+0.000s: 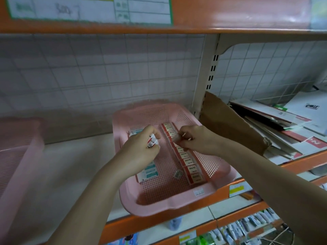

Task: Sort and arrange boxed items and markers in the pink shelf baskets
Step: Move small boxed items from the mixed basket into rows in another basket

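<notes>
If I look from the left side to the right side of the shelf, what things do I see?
Blurry pink basket → row of teal boxes → lone small box → row of red boxes → brown cardboard → stack of papers.

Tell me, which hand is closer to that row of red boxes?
Right. The right hand rests on the row of red boxes; the left hand is off to its left, gripping a small box.

Probably shop: price-tagged shelving (240,189)
</notes>
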`<move>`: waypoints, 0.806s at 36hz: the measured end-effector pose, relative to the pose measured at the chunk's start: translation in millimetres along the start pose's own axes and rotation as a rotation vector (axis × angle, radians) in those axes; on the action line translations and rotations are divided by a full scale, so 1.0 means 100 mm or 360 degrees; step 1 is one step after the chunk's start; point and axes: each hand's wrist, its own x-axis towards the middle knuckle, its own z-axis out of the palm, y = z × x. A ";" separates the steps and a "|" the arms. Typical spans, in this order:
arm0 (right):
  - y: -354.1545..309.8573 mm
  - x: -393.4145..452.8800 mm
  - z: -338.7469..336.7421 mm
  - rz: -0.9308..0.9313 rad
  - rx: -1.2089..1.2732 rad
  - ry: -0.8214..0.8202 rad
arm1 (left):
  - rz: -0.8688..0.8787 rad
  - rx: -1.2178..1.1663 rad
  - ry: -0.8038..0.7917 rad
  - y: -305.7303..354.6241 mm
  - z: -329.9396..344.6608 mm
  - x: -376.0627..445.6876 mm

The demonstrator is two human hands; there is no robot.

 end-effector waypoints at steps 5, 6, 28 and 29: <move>0.02 0.13 0.01 0.0004 -0.0054 0.0071 | -0.0016 -0.0020 0.0007 -0.05 -0.05 0.05; 0.02 0.14 0.01 -0.0008 -0.0029 0.0079 | -0.0012 -0.0015 0.0006 -0.05 -0.06 0.07; -0.03 0.41 -0.06 -0.0028 -0.0919 -0.0676 | -0.0028 -0.0039 0.0027 -0.10 -0.11 0.22; -0.03 0.42 -0.06 -0.0040 -0.0931 -0.0668 | -0.0032 -0.0046 0.0026 -0.11 -0.11 0.22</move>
